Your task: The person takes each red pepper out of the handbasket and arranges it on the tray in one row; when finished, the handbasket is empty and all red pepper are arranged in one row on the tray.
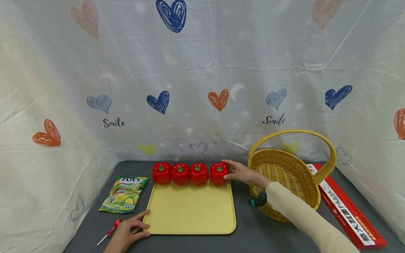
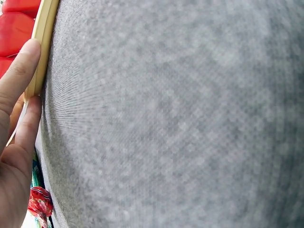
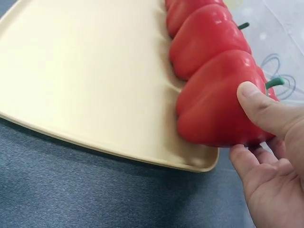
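Note:
Four-lobed red bell peppers, several in a row, line the far edge of a pale yellow tray (image 1: 191, 211). My right hand (image 1: 242, 174) grips the rightmost bell pepper (image 1: 219, 173), which sits at the tray's far right corner. In the right wrist view the thumb (image 3: 259, 102) lies on its side near the green stem, with the other fingers curled beneath it. At the tray's near left corner, my left hand (image 1: 128, 230) holds the rim between thumb and fingers. The left wrist view shows fingertips on both sides of that tray rim (image 2: 42, 52).
A red-wrapped lollipop (image 1: 114, 228) lies beside my left hand, with a green candy bag (image 1: 124, 195) behind it. Right of the tray stands a yellow wicker basket (image 1: 286, 168) with a tall handle. A long red pasta box (image 1: 348, 211) lies beyond it. Patterned cloth hangs behind.

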A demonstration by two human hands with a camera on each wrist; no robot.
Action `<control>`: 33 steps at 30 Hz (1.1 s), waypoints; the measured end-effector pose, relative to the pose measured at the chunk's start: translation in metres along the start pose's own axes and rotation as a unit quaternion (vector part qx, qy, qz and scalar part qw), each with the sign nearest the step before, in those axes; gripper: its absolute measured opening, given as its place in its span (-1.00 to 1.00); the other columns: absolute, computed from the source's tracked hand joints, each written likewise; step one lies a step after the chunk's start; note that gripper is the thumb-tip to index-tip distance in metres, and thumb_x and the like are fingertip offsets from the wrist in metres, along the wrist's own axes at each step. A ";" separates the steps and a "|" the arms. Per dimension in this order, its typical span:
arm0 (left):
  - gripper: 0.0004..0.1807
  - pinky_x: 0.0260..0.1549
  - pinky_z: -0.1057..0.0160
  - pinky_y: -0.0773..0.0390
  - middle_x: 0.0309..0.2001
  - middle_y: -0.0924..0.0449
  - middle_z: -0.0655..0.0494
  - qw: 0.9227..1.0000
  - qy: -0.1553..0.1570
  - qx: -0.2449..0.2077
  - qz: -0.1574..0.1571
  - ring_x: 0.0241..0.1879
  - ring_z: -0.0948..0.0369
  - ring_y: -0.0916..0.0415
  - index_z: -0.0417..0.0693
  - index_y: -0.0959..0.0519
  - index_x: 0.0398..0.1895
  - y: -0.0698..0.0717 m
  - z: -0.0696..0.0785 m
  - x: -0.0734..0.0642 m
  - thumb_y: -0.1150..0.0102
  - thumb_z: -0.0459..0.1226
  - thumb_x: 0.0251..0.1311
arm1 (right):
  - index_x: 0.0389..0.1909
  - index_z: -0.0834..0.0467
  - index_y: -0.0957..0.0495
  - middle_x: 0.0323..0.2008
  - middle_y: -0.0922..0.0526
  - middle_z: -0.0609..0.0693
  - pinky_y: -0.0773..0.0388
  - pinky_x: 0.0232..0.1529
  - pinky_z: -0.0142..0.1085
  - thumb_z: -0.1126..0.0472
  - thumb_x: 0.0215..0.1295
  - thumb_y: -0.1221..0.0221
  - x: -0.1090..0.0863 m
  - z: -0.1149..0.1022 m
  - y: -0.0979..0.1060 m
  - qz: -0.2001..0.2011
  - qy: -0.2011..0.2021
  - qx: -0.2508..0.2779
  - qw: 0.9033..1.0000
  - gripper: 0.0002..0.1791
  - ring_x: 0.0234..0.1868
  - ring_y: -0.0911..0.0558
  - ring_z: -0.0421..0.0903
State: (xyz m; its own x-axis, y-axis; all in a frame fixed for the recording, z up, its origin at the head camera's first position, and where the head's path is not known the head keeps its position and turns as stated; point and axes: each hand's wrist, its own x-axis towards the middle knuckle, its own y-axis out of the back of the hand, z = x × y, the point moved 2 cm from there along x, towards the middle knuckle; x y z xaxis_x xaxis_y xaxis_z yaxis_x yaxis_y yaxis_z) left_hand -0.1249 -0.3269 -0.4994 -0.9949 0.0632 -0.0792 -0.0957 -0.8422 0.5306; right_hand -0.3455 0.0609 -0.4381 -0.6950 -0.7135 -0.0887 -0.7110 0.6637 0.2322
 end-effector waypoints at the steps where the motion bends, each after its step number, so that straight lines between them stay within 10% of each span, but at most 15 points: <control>1: -0.71 -0.14 0.26 -0.63 0.25 -0.37 -0.33 1.000 0.001 0.000 0.000 0.19 -0.25 -0.34 -0.07 -0.72 -0.32 0.000 0.000 0.000 -0.46 -0.13 -0.12 | 0.45 0.39 0.06 0.44 0.01 0.36 -0.03 0.39 0.08 0.42 0.29 -0.18 0.000 0.000 0.000 -0.002 0.001 0.003 1.000 -0.18 0.45 0.05 0.28; 21: -0.73 -0.20 0.26 -0.65 0.21 -0.38 -0.40 0.999 -0.012 0.037 -0.008 0.12 -0.25 -0.42 -0.06 -0.72 -0.37 0.003 0.003 0.009 -0.48 -0.14 -0.15 | 0.51 0.26 0.20 0.51 0.21 0.20 0.05 0.41 0.07 0.28 0.33 -0.19 0.005 -0.006 0.003 0.012 -0.007 -0.001 1.000 -0.08 0.49 0.20 0.18; 30: -0.60 -0.23 0.31 -0.65 0.26 -0.25 -0.50 0.988 -0.079 0.116 -0.066 0.11 -0.24 -0.42 -0.16 -0.69 -0.15 0.013 0.007 0.006 -0.37 -0.07 0.04 | 0.46 0.28 -0.04 0.43 -0.12 0.24 -0.30 0.31 -0.10 0.18 0.48 -0.01 -0.079 -0.035 -0.004 0.037 0.093 -0.057 0.993 -0.36 0.40 -0.17 0.23; 33: -0.54 -0.30 0.31 -0.65 0.30 -0.29 -0.35 0.968 -0.128 0.216 -0.005 0.07 -0.14 -0.50 -0.15 -0.63 0.03 0.016 0.021 0.002 -0.34 -0.11 0.09 | 0.37 0.25 -0.26 0.31 -0.36 0.21 -0.51 0.13 -0.19 0.22 0.46 -0.03 -0.116 -0.038 -0.004 0.123 0.142 -0.161 0.969 -0.49 0.26 -0.39 0.21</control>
